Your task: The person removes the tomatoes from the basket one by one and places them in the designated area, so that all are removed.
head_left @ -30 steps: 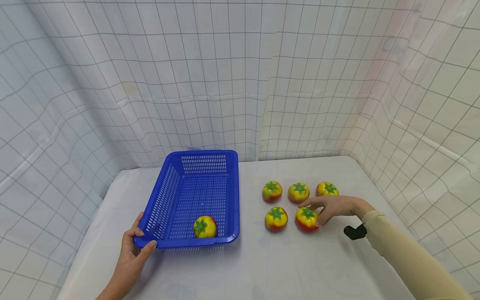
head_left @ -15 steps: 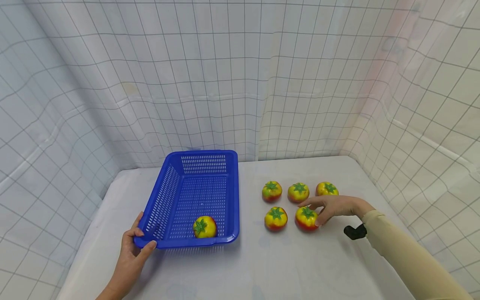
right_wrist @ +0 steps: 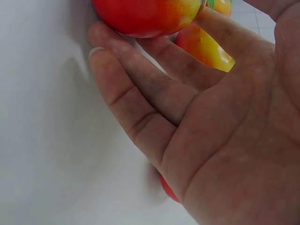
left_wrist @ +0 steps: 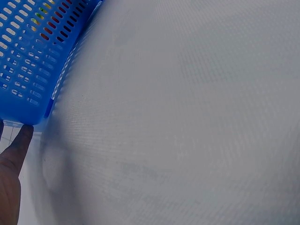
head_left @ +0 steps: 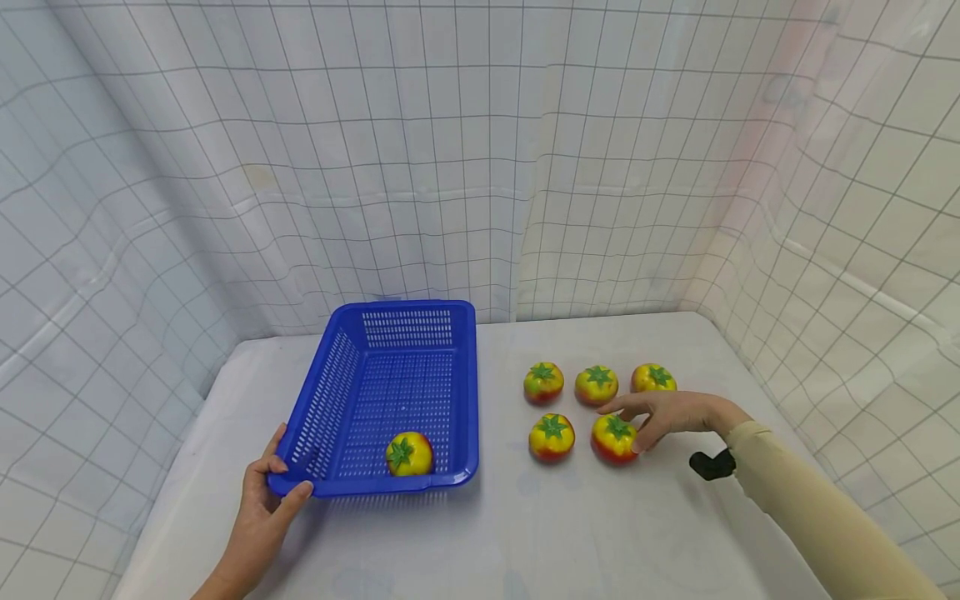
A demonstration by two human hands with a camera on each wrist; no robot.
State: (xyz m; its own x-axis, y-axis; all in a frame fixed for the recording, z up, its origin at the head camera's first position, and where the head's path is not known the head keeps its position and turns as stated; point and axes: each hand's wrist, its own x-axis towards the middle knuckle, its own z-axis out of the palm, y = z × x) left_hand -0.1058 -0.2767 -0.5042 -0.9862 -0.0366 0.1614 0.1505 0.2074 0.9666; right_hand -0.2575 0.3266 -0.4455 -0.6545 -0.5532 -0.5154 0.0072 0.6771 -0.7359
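In the head view, the left hand [head_left: 264, 500] is in the lower left of the frame and grips the near corner of the blue basket [head_left: 339, 379], thumb on the rim and the other fingers under it; I think this grip is there to keep the light basket from sliding on the white counter [head_left: 525, 533]. One tomato in the basket [head_left: 409, 454] lies against the near wall. To the right of centre, five more tomatoes stand in two rows, near each other but apart, so each one is easy to reach from above. The right hand [head_left: 675, 414] rests over the front right tomato [head_left: 613, 438], with its fingers loosely bent around the right side and touching it; the tomato sits on the counter, not lifted. In the left wrist view, the basket's perforated corner [left_wrist: 33, 56] fills the upper left, and one fingertip [left_wrist: 21, 138] touches just under its edge at the left border. In the right wrist view, the palm fills the right of the frame, the fingers [right_wrist: 136, 98] are half open and curved, and their tips press the underside of the red tomato [right_wrist: 145, 14] at the top, so the grasp looks begun but not tight.
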